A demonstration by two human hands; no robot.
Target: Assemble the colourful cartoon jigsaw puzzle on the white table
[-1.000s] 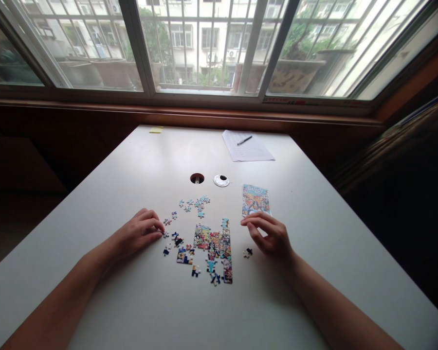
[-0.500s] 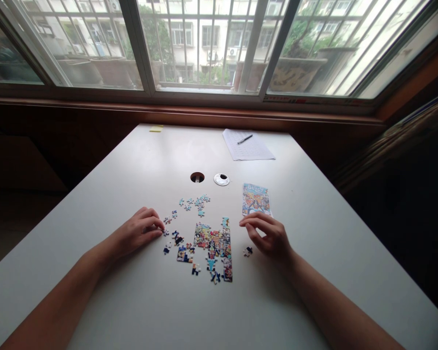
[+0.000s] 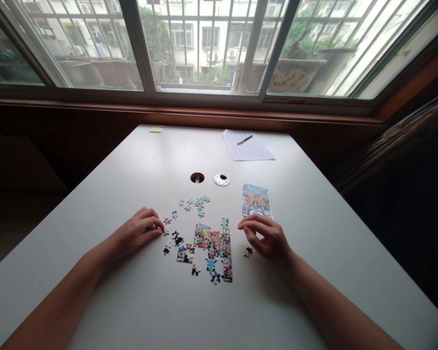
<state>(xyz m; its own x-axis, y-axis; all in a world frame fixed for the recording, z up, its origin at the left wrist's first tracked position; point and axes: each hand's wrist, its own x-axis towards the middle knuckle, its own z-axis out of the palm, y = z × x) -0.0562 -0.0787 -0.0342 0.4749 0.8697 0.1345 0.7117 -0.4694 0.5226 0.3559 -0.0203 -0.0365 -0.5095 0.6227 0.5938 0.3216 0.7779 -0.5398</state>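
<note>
A partly joined jigsaw puzzle [image 3: 213,239] lies on the white table, several loose pieces around its left side. My left hand [image 3: 140,228] rests left of them, fingers curled, its fingertips at a small piece [image 3: 165,232]; whether it grips that piece is unclear. To the right of the puzzle, my right hand [image 3: 264,235] hovers with fingers apart and nothing between them. Beneath its fingers sits one loose piece [image 3: 247,252]. The picture card [image 3: 256,199] lies just beyond my right hand. Light blue pieces [image 3: 200,201] form a loose group above the puzzle.
Farther back are a round hole [image 3: 197,178] in the table and a round metal cover [image 3: 221,180]. A pen [image 3: 245,140] lies on paper sheets [image 3: 248,151] near the far edge. Yellow sticky notes [image 3: 156,129] are at the far left, below the window.
My right hand has shifted slightly down toward me, showing more of the picture card's lower edge. My left hand and the puzzle pieces look unmoved.
</note>
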